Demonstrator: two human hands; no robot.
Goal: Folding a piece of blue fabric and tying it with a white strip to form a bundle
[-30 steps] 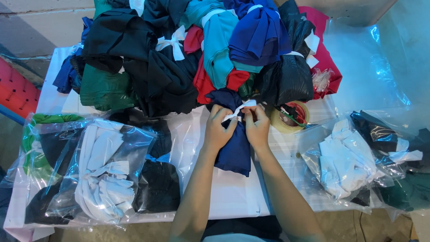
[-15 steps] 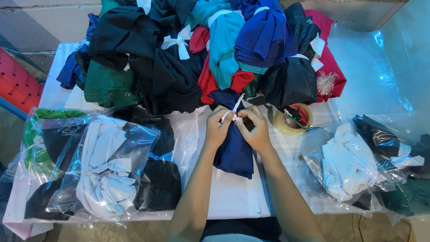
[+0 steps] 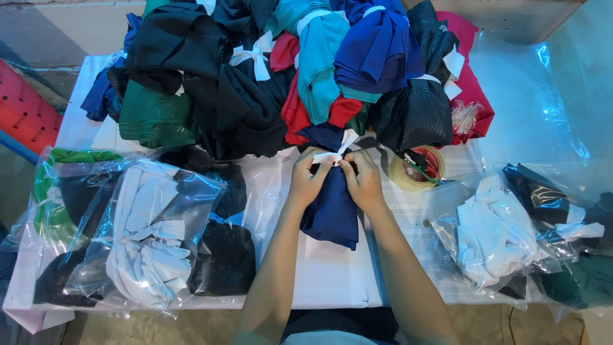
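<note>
**Navy bundle tied at the neck**

The white tie strip (image 3: pixel 333 153), upright half a second ago, now lies flatter across the navy bundle (image 3: pixel 332 204), whose long axis runs from the clothes heap (image 3: pixel 274 70) toward the person on the worktop (image 3: pixel 332 275). Left hand (image 3: pixel 305 182) and right hand (image 3: pixel 363 182) each pinch the strip. A tape roll (image 3: pixel 418 167) sits just right; bagged garments (image 3: pixel 153 236) flank.

White-covered table (image 3: pixel 83 137) at centre, seen from above. Grey concrete floor (image 3: pixel 45 38) beyond far-left corner, pale joint line crossing it. Red slatted plastic furniture (image 3: pixel 22 115) at left edge, blue bar beneath. Brownish floor (image 3: pixel 147 329) along near edge. Large sheet of clear plastic (image 3: pixel 543 102) at upper right, glinting blue-white. Even, soft light, faint shadows.
</note>
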